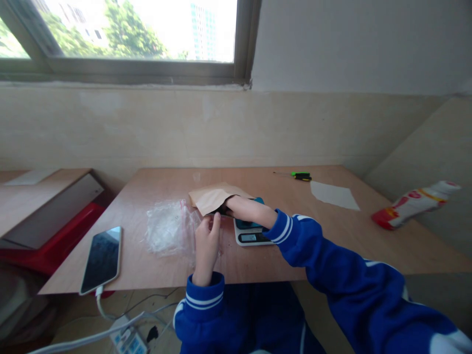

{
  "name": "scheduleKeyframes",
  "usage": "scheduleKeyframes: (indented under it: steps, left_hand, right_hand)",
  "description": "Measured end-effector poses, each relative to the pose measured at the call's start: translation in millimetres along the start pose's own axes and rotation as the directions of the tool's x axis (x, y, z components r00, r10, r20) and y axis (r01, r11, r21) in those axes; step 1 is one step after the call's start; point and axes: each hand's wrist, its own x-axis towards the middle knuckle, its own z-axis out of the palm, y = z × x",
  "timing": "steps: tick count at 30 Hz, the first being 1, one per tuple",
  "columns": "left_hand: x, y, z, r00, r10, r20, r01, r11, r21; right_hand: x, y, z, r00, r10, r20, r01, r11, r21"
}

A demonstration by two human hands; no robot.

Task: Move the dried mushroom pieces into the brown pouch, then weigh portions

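Observation:
A brown paper bag [217, 196] lies on its side on the desk, its mouth turned toward me. My left hand [207, 238] pinches the lower edge of that mouth between thumb and fingers. Reaching in from the right, my right hand [236, 206] is inside the bag, and its fingers are hidden there. Under my right forearm sits a white digital kitchen scale [243, 240] with a lit display and a teal top, partly covered. Clear plastic bags [167, 228] lie in a crumpled pile just left of my left hand.
A phone [102, 258] with a white cable lies at the left edge, above a power strip [129, 339] on the floor. At the back right are screwdrivers [302, 176] and a white paper sheet [334, 195]. A red-and-white bottle [413, 204] stands at the right.

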Motion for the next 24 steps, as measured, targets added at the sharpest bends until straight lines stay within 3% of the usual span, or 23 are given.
scheduleKeyframes:
  steps: [3,10,14,19,24]
  left_hand:
    - [1.0,-3.3,-1.0,1.000,-0.009,-0.007,0.009,1.000,-0.020]
    - [2.4,-10.3,-4.3,1.000,-0.030,0.006,0.030,0.998,-0.062]
    - [3.6,-13.8,-6.3,0.999,-0.039,0.000,0.039,0.996,-0.080]
    - [4.1,-14.4,-7.2,1.000,-0.030,0.001,0.030,0.996,-0.090]
    - [3.0,-11.6,-7.2,0.999,-0.033,-0.003,0.032,0.993,-0.113]
  right_hand:
    - [-1.9,-2.6,-3.5,0.998,0.017,0.063,-0.019,1.000,0.020]
    - [-13.5,-4.0,-11.0,0.997,0.010,0.082,-0.014,0.999,0.051]
    - [-18.8,-3.2,-14.7,0.990,0.057,0.128,-0.071,0.991,0.111]
    - [-21.5,-1.1,-12.8,0.996,0.008,0.083,-0.030,0.966,0.258]
    - [-26.4,-4.1,-11.5,1.000,0.011,0.018,-0.016,0.959,0.282]
